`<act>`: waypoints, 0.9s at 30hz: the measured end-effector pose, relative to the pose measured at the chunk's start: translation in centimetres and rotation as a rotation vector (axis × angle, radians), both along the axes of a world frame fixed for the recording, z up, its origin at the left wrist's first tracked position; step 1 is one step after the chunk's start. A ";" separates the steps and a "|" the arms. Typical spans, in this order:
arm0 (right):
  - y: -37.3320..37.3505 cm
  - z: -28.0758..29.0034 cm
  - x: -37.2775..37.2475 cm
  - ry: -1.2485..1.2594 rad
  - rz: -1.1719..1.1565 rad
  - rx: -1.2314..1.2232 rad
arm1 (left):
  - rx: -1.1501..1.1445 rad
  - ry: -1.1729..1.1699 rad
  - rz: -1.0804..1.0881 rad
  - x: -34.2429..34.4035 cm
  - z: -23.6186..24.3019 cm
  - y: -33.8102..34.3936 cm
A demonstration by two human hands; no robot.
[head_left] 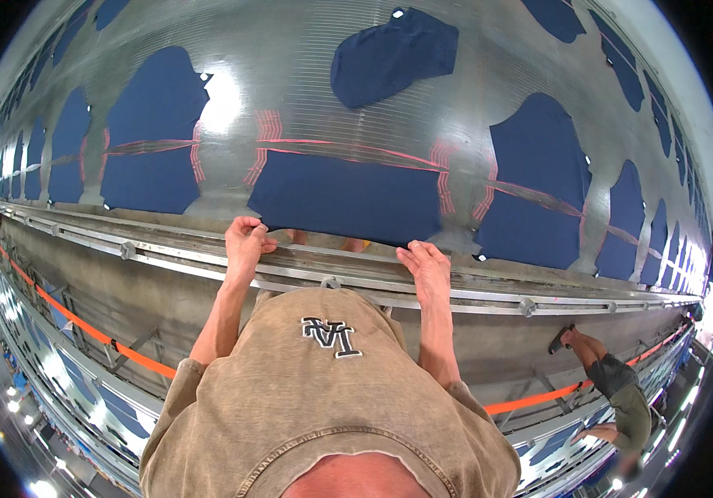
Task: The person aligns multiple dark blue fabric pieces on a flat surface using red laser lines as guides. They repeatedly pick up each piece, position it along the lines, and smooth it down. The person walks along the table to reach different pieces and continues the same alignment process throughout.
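A navy fabric piece lies across the near edge of the long grey table, its lower border reaching past the edge. At that border's left corner, my left hand has its thumb and fingers pinched on the cloth. My right hand pinches the same border farther right, near its right corner. The fabric between the two hands hangs fairly straight. Beyond its far edge, a folded-looking navy piece lies by itself with a small white tag at its top.
Other navy pieces lie flat on both sides, near printed red lines on the grey table. A metal rail runs along the near edge. Behind me are an orange strip and a person at another table.
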State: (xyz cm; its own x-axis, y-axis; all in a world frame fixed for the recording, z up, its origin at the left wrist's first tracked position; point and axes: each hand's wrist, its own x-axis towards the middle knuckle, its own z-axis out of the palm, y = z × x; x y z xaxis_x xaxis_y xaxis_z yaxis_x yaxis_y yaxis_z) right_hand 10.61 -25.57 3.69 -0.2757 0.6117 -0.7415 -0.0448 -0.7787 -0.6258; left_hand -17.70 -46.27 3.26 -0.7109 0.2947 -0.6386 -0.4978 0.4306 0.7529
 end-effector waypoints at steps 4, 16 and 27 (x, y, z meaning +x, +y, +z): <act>0.1 0.4 -0.2 -0.015 0.017 -0.004 | -0.026 -0.007 0.019 0.2 0.9 0.3; -1.2 2.1 -7.5 -0.746 0.883 1.562 | -0.233 1.157 -1.071 3.3 2.2 7.3; 3.3 -0.4 -12.0 -0.484 0.870 1.600 | -0.129 1.086 -1.108 1.2 0.6 11.3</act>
State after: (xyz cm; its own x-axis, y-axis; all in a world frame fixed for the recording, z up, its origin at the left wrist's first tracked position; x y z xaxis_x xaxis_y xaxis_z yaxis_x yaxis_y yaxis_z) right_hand -1.39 -22.26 3.25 -0.8175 0.5355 0.2120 0.3679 0.7688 -0.5231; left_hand -16.52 -35.01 3.89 -0.3048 0.9515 -0.0422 0.8402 0.2895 0.4586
